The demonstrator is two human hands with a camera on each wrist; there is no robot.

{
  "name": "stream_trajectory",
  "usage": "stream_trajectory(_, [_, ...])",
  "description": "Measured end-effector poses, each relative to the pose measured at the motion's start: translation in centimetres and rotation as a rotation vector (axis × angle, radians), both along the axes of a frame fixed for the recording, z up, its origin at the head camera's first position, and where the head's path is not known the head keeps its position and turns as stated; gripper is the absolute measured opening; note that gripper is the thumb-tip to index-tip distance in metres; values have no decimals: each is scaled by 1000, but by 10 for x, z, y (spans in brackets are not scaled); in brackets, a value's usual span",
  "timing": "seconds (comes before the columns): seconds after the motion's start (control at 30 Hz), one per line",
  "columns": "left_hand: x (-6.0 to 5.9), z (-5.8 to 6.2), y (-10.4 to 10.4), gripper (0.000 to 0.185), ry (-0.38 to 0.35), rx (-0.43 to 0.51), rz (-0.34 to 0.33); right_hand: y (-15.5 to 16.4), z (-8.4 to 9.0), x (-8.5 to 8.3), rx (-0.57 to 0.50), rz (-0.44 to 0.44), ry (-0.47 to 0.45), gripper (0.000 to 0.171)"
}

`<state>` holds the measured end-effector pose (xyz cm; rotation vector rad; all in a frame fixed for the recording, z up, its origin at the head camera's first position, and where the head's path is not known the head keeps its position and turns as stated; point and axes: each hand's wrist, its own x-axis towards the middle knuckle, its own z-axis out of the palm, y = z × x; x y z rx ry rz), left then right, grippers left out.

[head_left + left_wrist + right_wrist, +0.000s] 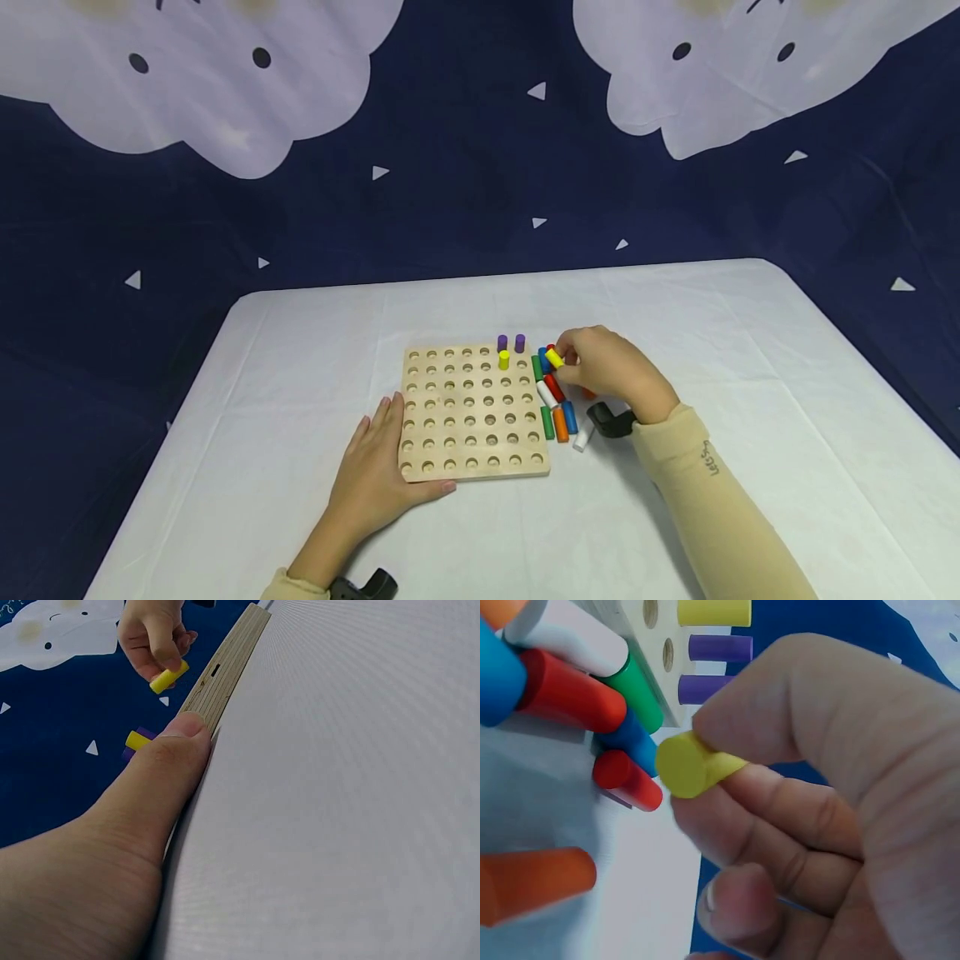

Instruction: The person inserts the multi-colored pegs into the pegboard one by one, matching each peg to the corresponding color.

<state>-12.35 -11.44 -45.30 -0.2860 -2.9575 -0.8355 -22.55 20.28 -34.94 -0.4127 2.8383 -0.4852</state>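
A wooden peg board [468, 412] full of round holes lies on the white table. Two purple pegs [511, 342] and one yellow peg [504, 359] stand in its far right corner. My right hand [611, 367] pinches another yellow peg [554, 358] [694, 765] [169, 676] between thumb and fingers, just off the board's right edge, above a pile of loose pegs [557, 404]. My left hand [378, 467] lies flat on the table, its thumb [169, 761] pressed against the board's near left edge [225, 671].
Loose red, blue, green, orange and white pegs [570, 694] lie along the board's right side. A white peg [582, 438] lies nearest me. The white table [750, 358] ends at a dark blue cloth backdrop [465, 192] with white clouds.
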Motion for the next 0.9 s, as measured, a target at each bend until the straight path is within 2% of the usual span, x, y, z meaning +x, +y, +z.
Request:
stream_trajectory(0.23, [0,0,0,145,-1,0,1,-3,-6,-3,-83,4,29,16])
stream_trajectory(0.43, [0,0,0,145,0,1,1,-5,-13,-5,-186,29,63,17])
stream_trajectory(0.6, [-1,0,0,146,-3,0,2,-7,-19,-7,-211,55,93,19])
stream_trajectory(0.8, [-1,0,0,147,-12,-7,4,-11,-25,-11,-229,46,143,18])
stream_trajectory(0.9, [-1,0,0,147,-10,-8,4,-13,-27,-13,-230,42,138,21])
